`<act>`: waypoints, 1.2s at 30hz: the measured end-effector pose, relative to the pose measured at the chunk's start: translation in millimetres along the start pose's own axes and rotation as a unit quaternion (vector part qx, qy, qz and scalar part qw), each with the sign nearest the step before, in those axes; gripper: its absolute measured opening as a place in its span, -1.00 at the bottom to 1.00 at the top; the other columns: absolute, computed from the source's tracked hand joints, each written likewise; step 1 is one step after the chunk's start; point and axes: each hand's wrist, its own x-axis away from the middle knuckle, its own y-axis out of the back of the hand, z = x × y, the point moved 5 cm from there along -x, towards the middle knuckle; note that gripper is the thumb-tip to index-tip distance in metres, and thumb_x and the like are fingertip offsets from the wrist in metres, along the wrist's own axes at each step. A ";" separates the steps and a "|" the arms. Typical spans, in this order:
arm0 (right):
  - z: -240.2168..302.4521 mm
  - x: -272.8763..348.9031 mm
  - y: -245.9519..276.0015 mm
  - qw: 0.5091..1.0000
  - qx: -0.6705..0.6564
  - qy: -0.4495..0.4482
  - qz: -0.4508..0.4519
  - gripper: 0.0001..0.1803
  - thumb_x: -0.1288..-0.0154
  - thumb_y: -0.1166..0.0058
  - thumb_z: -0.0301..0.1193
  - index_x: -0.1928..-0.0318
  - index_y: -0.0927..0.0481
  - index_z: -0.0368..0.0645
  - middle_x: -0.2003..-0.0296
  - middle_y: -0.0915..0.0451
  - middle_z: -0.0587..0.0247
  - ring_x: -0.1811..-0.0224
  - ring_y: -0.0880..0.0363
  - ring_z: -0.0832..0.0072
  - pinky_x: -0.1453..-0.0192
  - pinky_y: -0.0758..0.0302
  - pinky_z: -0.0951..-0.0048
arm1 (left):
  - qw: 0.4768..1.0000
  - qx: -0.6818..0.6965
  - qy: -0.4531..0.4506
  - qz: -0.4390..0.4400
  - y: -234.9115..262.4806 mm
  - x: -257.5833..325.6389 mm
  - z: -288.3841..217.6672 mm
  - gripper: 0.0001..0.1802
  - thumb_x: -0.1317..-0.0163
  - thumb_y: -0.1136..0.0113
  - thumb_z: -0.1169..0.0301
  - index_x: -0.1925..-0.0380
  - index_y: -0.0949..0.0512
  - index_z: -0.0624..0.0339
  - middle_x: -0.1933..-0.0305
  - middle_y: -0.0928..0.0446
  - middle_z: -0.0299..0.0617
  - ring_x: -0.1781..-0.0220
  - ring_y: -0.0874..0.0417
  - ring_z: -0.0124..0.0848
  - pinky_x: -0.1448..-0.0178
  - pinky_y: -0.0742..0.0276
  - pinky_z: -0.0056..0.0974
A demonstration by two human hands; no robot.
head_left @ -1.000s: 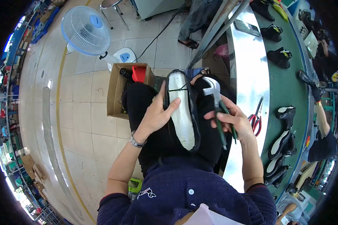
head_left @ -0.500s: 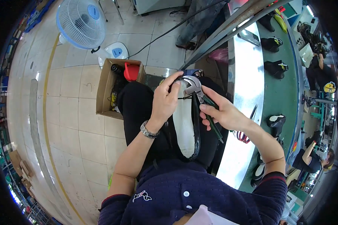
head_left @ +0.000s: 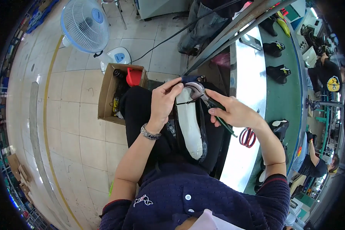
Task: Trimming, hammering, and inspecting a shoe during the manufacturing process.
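Observation:
A shoe [head_left: 188, 124] lies sole-up across my lap, toe away from me. Its underside is white, and black upper material [head_left: 204, 147] rises around the edge. My left hand [head_left: 163, 101] grips the toe edge from the left, thumb and fingertips pressed on the upper. In my right hand [head_left: 234, 111] are pliers [head_left: 196, 91] with a broad curved metal head and dark green handles. The head rests at the toe edge beside my left fingertips. Exactly what the jaws pinch is hidden.
Right of my lap runs a shiny metal ledge [head_left: 251, 84] bearing red-handled scissors [head_left: 247, 137] and a phone [head_left: 250, 42]. Beyond it, a green conveyor belt [head_left: 278, 100] carries several black shoes [head_left: 278, 73]. A cardboard box [head_left: 103, 96], a fan [head_left: 85, 25] and a slanted metal post [head_left: 228, 40] stand nearby.
The shoe has tipped so that more of its white underside shows. My left hand has shifted slightly left and down; the pliers' handles have swung a little to the right.

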 end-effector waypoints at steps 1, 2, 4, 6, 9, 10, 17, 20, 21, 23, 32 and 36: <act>5.0 -0.2 5.5 0.996 0.087 -0.008 -0.003 -0.34 -0.40 0.01 -0.44 -0.45 -0.08 -0.09 0.49 -0.64 0.15 0.43 -0.69 0.40 0.25 -0.58 0.44 | 1.000 0.002 -0.010 0.003 1.7 0.9 -1.0 -0.68 -0.29 -0.20 0.44 -0.01 -0.60 0.35 0.18 -0.62 -0.31 0.17 -0.52 -0.65 0.07 -0.40 -0.52; 16.7 3.8 7.2 0.996 0.090 -0.005 -0.004 -0.34 -0.40 0.01 -0.44 -0.45 -0.08 -0.09 0.49 -0.64 0.15 0.43 -0.69 0.40 0.25 -0.58 0.44 | 1.000 0.003 -0.013 0.002 4.4 1.3 0.0 -0.68 -0.29 -0.20 0.44 -0.01 -0.60 0.35 0.18 -0.62 -0.31 0.17 -0.52 -0.65 0.07 -0.40 -0.52; 48.9 17.4 12.7 0.964 0.231 0.054 -0.117 -0.30 -0.35 -0.02 -0.47 -0.45 -0.10 -0.03 0.52 -0.61 0.09 0.44 -0.69 0.31 0.26 -0.58 0.36 | 0.998 -0.047 -0.047 -0.003 4.9 4.0 0.8 -0.67 -0.29 -0.19 0.43 -0.03 -0.60 0.32 0.18 -0.61 -0.33 0.19 -0.50 -0.66 0.08 -0.39 -0.52; 42.4 11.6 4.0 0.955 0.167 0.141 -0.200 -0.35 -0.35 -0.01 -0.44 -0.41 -0.14 0.01 0.40 -0.62 -0.16 0.43 -0.62 -0.07 0.32 -0.55 0.07 | 0.997 -0.062 -0.045 0.009 1.9 3.5 0.9 -0.66 -0.30 -0.18 0.43 -0.05 -0.59 0.31 0.17 -0.61 -0.33 0.16 -0.51 -0.64 0.05 -0.40 -0.51; 16.7 -22.2 -12.4 0.921 0.286 0.136 -0.228 -0.31 -0.36 -0.01 -0.40 -0.44 -0.06 0.07 0.51 -0.59 -0.09 0.47 -0.62 -0.03 0.40 -0.55 0.07 | 0.996 -0.078 -0.040 0.035 5.0 1.5 2.8 -0.65 -0.30 -0.17 0.43 -0.07 -0.57 0.32 0.14 -0.61 -0.31 0.14 -0.52 -0.63 0.02 -0.40 -0.50; 21.6 -22.0 -6.1 0.920 0.285 0.137 -0.232 -0.31 -0.36 -0.01 -0.40 -0.44 -0.06 0.07 0.51 -0.59 -0.09 0.47 -0.62 -0.03 0.40 -0.55 0.07 | 0.994 -0.093 -0.048 0.034 9.4 1.1 3.3 -0.63 -0.28 -0.19 0.41 -0.07 -0.57 0.32 0.18 -0.61 -0.33 0.21 -0.49 -0.64 0.09 -0.39 -0.51; 25.4 -10.3 -8.7 0.900 0.272 0.208 -0.269 -0.28 -0.38 0.01 -0.39 -0.46 0.00 0.12 0.57 -0.58 -0.02 0.54 -0.62 0.07 0.44 -0.55 0.17 | 0.996 -0.060 -0.046 0.052 6.0 3.1 6.0 -0.59 -0.24 -0.20 0.42 -0.09 -0.55 0.32 0.21 -0.60 -0.36 0.26 -0.48 -0.65 0.14 -0.39 -0.52; 23.8 -18.8 -5.6 0.904 0.389 0.103 -0.145 -0.28 -0.35 -0.02 -0.40 -0.46 -0.06 0.16 0.39 -0.61 -0.08 0.43 -0.63 0.02 0.36 -0.55 0.13 | 0.994 -0.081 -0.045 0.057 12.1 0.2 5.0 -0.60 -0.24 -0.20 0.45 -0.08 -0.55 0.34 0.21 -0.60 -0.36 0.24 -0.50 -0.64 0.11 -0.39 -0.51; 30.1 -14.3 -3.5 0.905 0.387 0.104 -0.147 -0.28 -0.35 -0.02 -0.40 -0.46 -0.06 0.16 0.39 -0.61 -0.08 0.43 -0.63 0.02 0.36 -0.55 0.13 | 0.994 -0.086 -0.041 0.060 12.0 3.1 3.3 -0.58 -0.23 -0.20 0.45 -0.10 -0.54 0.34 0.15 -0.60 -0.34 0.20 -0.51 -0.63 0.08 -0.40 -0.51; 42.9 -7.2 -1.0 0.909 0.338 0.157 -0.185 -0.28 -0.36 0.00 -0.40 -0.46 -0.05 0.19 0.41 -0.61 -0.07 0.44 -0.63 0.04 0.36 -0.55 0.14 | 0.995 -0.067 -0.036 0.063 12.1 5.5 3.8 -0.57 -0.22 -0.20 0.45 -0.11 -0.53 0.33 0.11 -0.59 -0.32 0.17 -0.51 -0.62 0.07 -0.41 -0.50; -7.4 -2.2 -12.6 0.932 0.250 0.165 -0.203 -0.33 -0.38 0.04 -0.41 -0.45 -0.10 0.15 0.36 -0.63 -0.12 0.38 -0.64 0.01 0.22 -0.55 0.13 | 0.987 -0.127 -0.053 0.083 8.3 17.2 -9.0 -0.49 -0.20 -0.15 0.53 -0.20 -0.43 0.32 -0.02 -0.54 -0.22 -0.03 -0.52 -0.48 -0.16 -0.41 -0.34; -94.5 35.7 5.8 0.884 0.072 -0.013 -0.462 -0.30 -0.30 -0.01 -0.43 -0.42 -0.08 -0.03 0.29 -0.62 -0.28 0.24 -0.63 -0.10 0.10 -0.51 0.02 | 0.929 -0.275 -0.246 0.034 -2.4 38.7 -20.2 -0.38 -0.13 -0.24 0.49 -0.24 -0.37 0.30 -0.31 -0.37 0.08 -0.30 -0.43 -0.18 -0.35 -0.29 -0.23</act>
